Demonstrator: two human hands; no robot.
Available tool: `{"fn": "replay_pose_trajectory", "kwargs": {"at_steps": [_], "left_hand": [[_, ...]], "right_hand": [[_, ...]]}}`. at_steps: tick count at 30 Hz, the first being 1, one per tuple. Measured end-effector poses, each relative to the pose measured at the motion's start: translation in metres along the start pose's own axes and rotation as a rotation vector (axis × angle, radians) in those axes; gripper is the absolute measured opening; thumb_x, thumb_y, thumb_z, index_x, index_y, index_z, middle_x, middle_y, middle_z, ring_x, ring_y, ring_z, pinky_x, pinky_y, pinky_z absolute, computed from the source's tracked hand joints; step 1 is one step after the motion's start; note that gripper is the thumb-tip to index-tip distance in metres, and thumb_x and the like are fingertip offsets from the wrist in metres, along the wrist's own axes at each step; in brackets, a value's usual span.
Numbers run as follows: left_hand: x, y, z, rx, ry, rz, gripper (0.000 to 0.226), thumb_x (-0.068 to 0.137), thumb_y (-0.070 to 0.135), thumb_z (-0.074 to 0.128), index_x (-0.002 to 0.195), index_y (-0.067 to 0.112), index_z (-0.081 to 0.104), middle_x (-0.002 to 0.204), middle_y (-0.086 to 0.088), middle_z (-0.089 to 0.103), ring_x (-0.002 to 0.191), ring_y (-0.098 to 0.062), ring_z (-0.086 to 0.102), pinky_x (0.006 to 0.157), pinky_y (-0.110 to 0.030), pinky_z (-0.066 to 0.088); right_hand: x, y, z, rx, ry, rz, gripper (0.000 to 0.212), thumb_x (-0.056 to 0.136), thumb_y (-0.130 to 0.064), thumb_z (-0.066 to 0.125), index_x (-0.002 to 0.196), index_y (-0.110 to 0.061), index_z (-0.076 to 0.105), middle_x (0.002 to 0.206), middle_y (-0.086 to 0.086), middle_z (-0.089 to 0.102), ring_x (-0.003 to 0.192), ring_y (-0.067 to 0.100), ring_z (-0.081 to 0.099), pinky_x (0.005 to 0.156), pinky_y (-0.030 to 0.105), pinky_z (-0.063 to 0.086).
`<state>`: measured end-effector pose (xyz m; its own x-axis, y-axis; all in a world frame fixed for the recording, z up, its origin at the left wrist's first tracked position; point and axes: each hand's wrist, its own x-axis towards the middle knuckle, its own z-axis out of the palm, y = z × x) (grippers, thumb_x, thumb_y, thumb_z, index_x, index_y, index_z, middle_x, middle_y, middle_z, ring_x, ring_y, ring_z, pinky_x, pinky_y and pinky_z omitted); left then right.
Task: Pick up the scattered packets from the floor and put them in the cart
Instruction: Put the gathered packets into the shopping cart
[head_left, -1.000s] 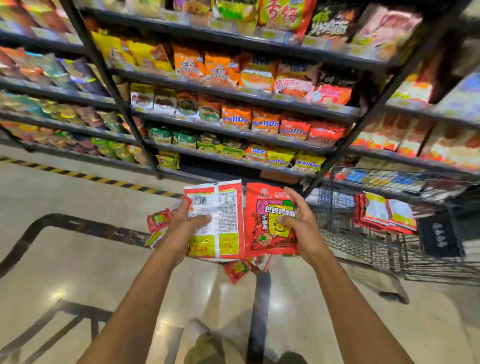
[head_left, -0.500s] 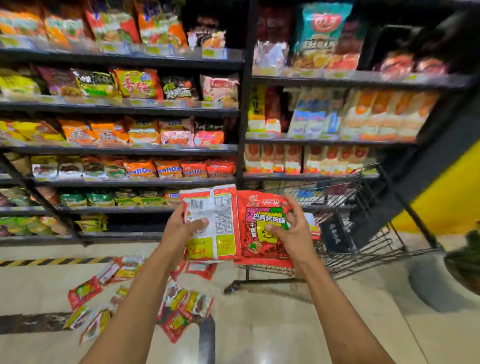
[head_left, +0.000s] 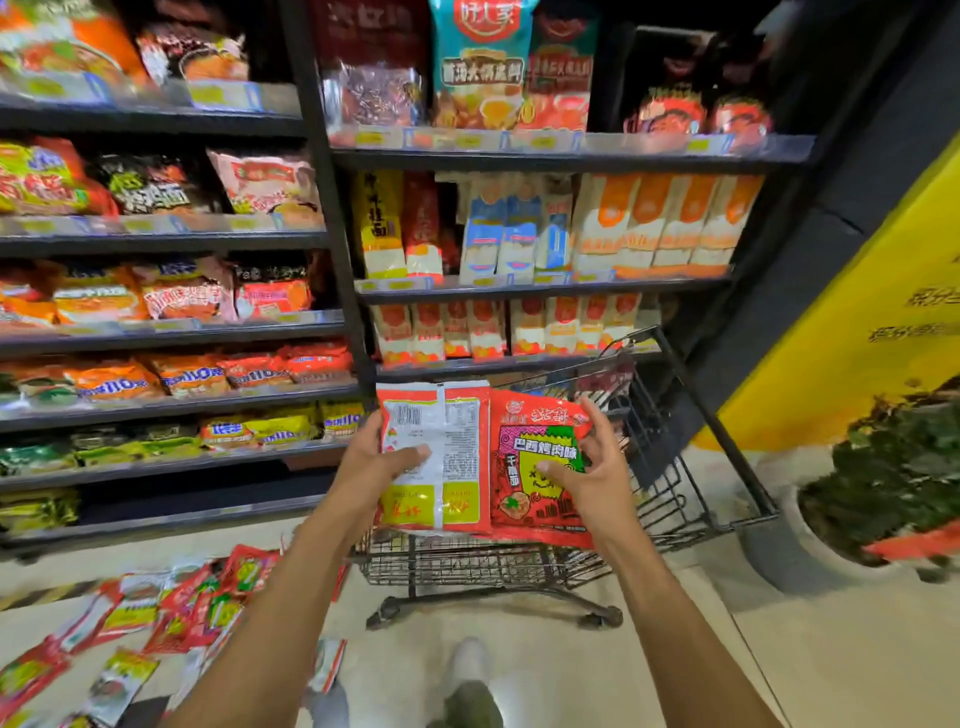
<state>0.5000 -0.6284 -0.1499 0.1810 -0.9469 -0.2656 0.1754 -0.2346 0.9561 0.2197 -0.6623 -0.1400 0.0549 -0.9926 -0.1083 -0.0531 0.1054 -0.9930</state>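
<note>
Shop aisle; left hand (head_left: 374, 467), right hand (head_left: 597, 480) grip packets (head_left: 460, 501) by cart (head_left: 675, 493).

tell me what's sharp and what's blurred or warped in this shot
Head view: the white-backed packet in the left hand and the red packet in the right hand are fairly sharp; floor packets and left shelves smear with motion blur; head view's wide lens bows the shelf post and tilts the cart; upper right corner is dark.

Left hand (head_left: 375, 467): a packet (head_left: 457, 457), back side up, is gripped.
Right hand (head_left: 597, 478): a red packet (head_left: 530, 467) is held beside it.
Cart (head_left: 691, 499): seen just behind both packets.
Floor (head_left: 857, 649): scattered packets (head_left: 171, 613) are seen at left.
</note>
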Motion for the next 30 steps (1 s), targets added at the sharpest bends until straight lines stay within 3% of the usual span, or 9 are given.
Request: {"fn": "replay_pose_trajectory", "kwargs": {"at_steps": [3, 8, 12, 15, 19, 22, 25, 28, 30], "left_hand": [[0.056, -0.013, 0.019, -0.030, 0.006, -0.036, 0.052, 0.088, 0.001, 0.077, 0.129, 0.030, 0.062, 0.117, 0.008, 0.077, 0.110, -0.019, 0.073, 0.094, -0.042, 0.058], [0.150, -0.039, 0.048, -0.049, 0.045, -0.158, 0.052, 0.086, -0.003, 0.077, 0.125, 0.029, 0.063, 0.121, -0.003, 0.076, 0.104, -0.023, 0.076, 0.088, -0.043, 0.060], [0.216, -0.063, 0.060, -0.059, 0.066, -0.257, 0.063, 0.077, 0.011, 0.089, 0.127, 0.039, 0.064, 0.135, -0.001, 0.070, 0.118, -0.029, 0.069, 0.099, -0.057, 0.056], [0.253, -0.086, 0.066, -0.075, 0.057, -0.293, 0.064, 0.086, 0.002, 0.079, 0.139, 0.033, 0.059, 0.131, -0.002, 0.072, 0.116, -0.033, 0.070, 0.097, -0.060, 0.056], [0.295, -0.129, 0.078, -0.073, 0.123, -0.363, 0.062, 0.088, -0.002, 0.074, 0.142, 0.023, 0.058, 0.131, -0.008, 0.071, 0.111, -0.034, 0.072, 0.086, -0.050, 0.061], [0.324, -0.166, 0.088, -0.058, 0.167, -0.423, 0.059, 0.085, -0.001, 0.076, 0.136, 0.024, 0.061, 0.117, -0.009, 0.076, 0.088, -0.020, 0.077, 0.065, -0.031, 0.059], [0.352, -0.200, 0.102, -0.037, 0.173, -0.485, 0.051, 0.090, -0.010, 0.067, 0.131, 0.020, 0.062, 0.109, -0.005, 0.078, 0.083, -0.020, 0.078, 0.061, -0.026, 0.058], [0.376, -0.238, 0.114, -0.036, 0.178, -0.527, 0.046, 0.092, -0.013, 0.062, 0.132, 0.010, 0.057, 0.089, -0.002, 0.072, 0.043, -0.002, 0.061, 0.041, -0.014, 0.046], [0.391, -0.260, 0.122, 0.005, 0.185, -0.535, 0.039, 0.093, -0.013, 0.061, 0.129, 0.003, 0.056, 0.071, 0.005, 0.068, 0.042, 0.000, 0.058, 0.040, -0.014, 0.045]], "right_hand": [[0.051, 0.012, -0.014, -0.022, 0.012, 0.058, 0.094, 0.081, -0.002, 0.085, 0.151, -0.047, 0.041, 0.128, -0.002, 0.069, 0.108, 0.013, 0.073, 0.080, 0.040, 0.065], [0.141, 0.033, -0.029, -0.070, 0.035, 0.149, 0.095, 0.081, -0.001, 0.084, 0.152, -0.046, 0.039, 0.125, -0.003, 0.071, 0.108, 0.021, 0.075, 0.084, 0.050, 0.065], [0.207, 0.056, -0.037, -0.060, 0.033, 0.201, 0.095, 0.082, 0.006, 0.080, 0.154, -0.041, 0.038, 0.124, -0.004, 0.071, 0.104, 0.017, 0.075, 0.077, 0.039, 0.066], [0.251, 0.090, -0.043, -0.066, -0.001, 0.240, 0.091, 0.084, 0.007, 0.078, 0.152, -0.039, 0.039, 0.115, -0.019, 0.073, 0.103, 0.008, 0.074, 0.075, 0.031, 0.064], [0.301, 0.148, -0.051, -0.053, -0.035, 0.300, 0.079, 0.092, -0.003, 0.074, 0.153, -0.042, 0.042, 0.136, -0.001, 0.067, 0.116, 0.019, 0.071, 0.082, 0.038, 0.064], [0.338, 0.201, -0.058, -0.037, -0.016, 0.348, 0.079, 0.091, 0.002, 0.072, 0.152, -0.040, 0.045, 0.134, 0.001, 0.069, 0.116, 0.021, 0.071, 0.080, 0.035, 0.063], [0.368, 0.254, -0.064, -0.039, -0.036, 0.399, 0.080, 0.092, 0.002, 0.072, 0.151, -0.044, 0.044, 0.135, 0.002, 0.069, 0.118, 0.025, 0.070, 0.089, 0.048, 0.062], [0.395, 0.303, -0.065, -0.039, -0.052, 0.437, 0.078, 0.092, 0.001, 0.072, 0.153, -0.040, 0.043, 0.137, 0.002, 0.068, 0.120, 0.026, 0.069, 0.097, 0.056, 0.058], [0.410, 0.334, -0.062, -0.062, -0.054, 0.439, 0.078, 0.089, -0.004, 0.077, 0.150, -0.040, 0.047, 0.141, 0.004, 0.065, 0.125, 0.028, 0.066, 0.103, 0.059, 0.054]]}}
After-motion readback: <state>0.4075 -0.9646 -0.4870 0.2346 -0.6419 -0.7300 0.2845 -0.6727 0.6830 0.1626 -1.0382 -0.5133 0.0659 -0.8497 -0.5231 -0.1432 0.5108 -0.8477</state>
